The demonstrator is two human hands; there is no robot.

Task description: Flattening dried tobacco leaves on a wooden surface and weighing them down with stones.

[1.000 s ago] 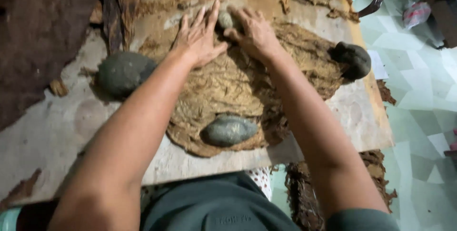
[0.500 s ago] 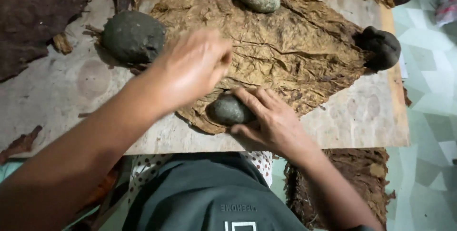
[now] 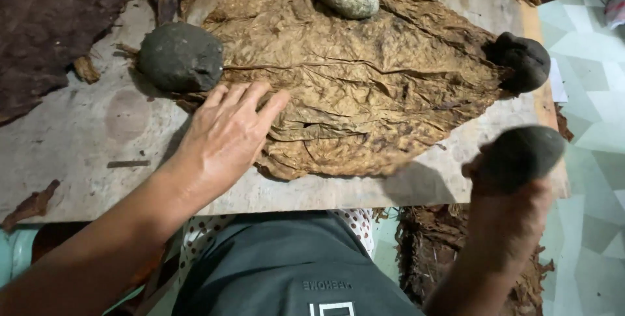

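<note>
Single view, head-worn camera, looks steeply down and forward over person's lap at wooden board (image 3: 78, 153). Close range, arm's length. Board fills upper frame, far edge at 12 o'clock; tiled floor (image 3: 592, 94) at 3 o'clock; lap at 6 o'clock. No second view to overlap.

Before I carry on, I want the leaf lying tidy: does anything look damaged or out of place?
The dried leaf has a small tear near its middle. Three stones weigh its edges; the fourth stone is lifted off in the right hand, so the near edge lies loose.
</note>
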